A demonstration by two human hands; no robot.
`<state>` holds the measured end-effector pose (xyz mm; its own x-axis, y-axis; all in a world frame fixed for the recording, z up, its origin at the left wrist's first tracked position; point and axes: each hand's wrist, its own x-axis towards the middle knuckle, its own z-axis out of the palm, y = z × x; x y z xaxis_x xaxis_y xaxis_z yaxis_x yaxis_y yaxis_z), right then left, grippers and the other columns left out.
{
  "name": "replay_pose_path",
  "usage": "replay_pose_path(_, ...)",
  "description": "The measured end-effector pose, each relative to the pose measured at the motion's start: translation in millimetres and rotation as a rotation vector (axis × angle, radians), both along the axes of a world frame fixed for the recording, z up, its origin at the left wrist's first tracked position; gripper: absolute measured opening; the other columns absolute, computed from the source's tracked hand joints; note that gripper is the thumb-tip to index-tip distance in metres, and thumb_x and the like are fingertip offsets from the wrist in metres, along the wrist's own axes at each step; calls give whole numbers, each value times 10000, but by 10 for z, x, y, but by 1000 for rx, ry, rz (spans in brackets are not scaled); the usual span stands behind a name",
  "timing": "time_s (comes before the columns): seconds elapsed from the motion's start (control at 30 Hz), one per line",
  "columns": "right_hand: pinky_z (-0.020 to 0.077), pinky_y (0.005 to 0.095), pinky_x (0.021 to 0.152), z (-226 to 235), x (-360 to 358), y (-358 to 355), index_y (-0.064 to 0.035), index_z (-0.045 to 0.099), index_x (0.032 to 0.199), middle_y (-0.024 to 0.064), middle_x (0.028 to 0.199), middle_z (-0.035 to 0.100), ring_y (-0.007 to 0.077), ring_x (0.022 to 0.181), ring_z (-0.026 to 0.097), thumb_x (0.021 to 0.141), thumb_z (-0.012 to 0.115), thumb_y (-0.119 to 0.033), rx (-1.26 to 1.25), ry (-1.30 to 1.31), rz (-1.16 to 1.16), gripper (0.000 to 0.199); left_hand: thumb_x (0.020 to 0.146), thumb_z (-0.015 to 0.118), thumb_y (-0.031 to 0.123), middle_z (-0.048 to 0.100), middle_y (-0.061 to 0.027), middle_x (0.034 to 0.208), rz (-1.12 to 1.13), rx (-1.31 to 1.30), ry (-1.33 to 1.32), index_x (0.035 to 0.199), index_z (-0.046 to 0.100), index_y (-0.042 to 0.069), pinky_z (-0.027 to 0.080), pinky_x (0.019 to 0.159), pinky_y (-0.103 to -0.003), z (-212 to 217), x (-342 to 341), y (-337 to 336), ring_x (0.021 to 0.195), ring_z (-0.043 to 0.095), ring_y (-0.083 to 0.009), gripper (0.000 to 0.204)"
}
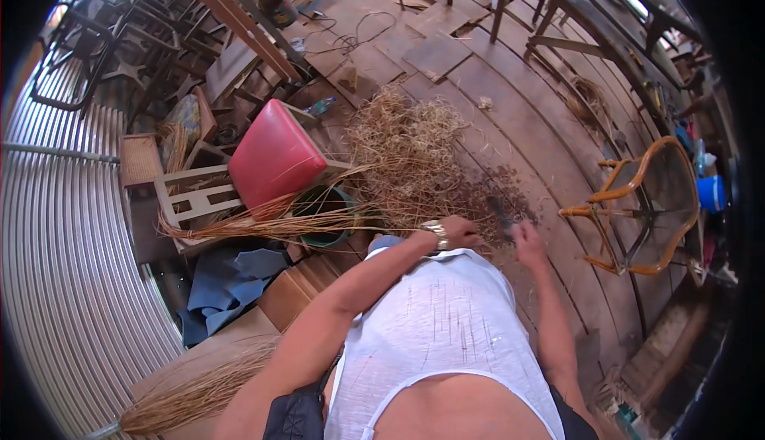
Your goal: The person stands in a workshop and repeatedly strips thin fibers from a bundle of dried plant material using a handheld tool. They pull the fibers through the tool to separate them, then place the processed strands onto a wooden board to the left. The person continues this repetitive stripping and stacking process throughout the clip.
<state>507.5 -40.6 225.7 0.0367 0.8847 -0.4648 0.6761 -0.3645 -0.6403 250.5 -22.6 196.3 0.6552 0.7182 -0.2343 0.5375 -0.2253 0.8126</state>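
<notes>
My right hand (527, 242) is closed around the handle of a knife (500, 213), its dark blade angled up and away from me. Just left of it is my left hand (460, 233), with a metal-banded watch (437, 234) at the wrist. The left fingers are curled in; whatever they pinch is too small to make out. Beyond both hands, a heap of thin, curly tan shavings (410, 145) covers the floor. Long rattan-like strips (263, 221) lie across a dark green tub (327, 239), left of my left forearm.
A red-cushioned chair (279, 153) lies tipped at left, near blue cloth (231, 285). Another strip bundle (199, 392) rests at lower left beside a corrugated wall (72, 241). A curved cane chair frame (637, 181) and blue bucket (709, 193) are at right. Uneven floorboards (510, 105) have gaps.
</notes>
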Motion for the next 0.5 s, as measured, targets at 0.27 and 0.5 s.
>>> replay_pose_path(0.27, 436, 300, 474, 173, 770, -46, -46, 539, 856, 58, 675, 576, 121, 528, 547, 952, 536, -318, 45, 17, -50, 288, 938, 558, 365, 690, -110, 917, -106, -338, 229, 1060, 672, 65, 517, 735, -351, 212, -979, 336, 786, 652, -215, 343)
replay_pose_path(0.5, 455, 406, 614, 447, 2517, -143, -6, 535, 885, 138, 703, 559, 236, 664, 602, 955, 499, -297, 1, -343, -265, 301, 895, 565, 371, 690, -146, 951, 63, -189, 656, 1012, 688, 92, 508, 800, -427, -32, -2803, 186, 897, 651, -330, 327)
